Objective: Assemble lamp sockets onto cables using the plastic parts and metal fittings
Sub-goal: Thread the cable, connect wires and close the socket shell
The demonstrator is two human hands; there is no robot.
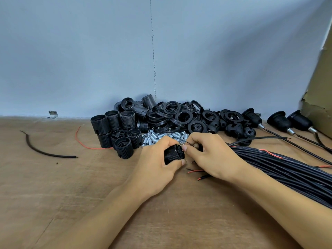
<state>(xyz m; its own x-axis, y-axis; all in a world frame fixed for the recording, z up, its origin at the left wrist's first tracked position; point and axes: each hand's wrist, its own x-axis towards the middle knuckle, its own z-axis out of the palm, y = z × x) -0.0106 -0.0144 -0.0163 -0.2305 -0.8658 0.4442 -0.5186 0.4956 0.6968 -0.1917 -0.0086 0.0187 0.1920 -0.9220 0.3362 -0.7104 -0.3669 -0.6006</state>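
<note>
My left hand (156,163) grips a black threaded socket body (173,154) lying on its side just above the wooden table. My right hand (212,157) pinches a thin wire end (186,141) against the socket's right end; its fingertips touch the socket. A black cable (251,139) runs from under the right hand toward the right. A heap of small silver metal fittings (161,136) lies just behind both hands. Behind that sit upright threaded socket bodies (115,129) and a pile of black rings and caps (188,116).
A thick bundle of black cables (291,170) with red and black stripped ends lies right of my right arm. Three finished sockets on cables (280,123) rest at the far right by a cardboard box (318,97). A cable scrap (43,151) and red wire (84,145) lie left.
</note>
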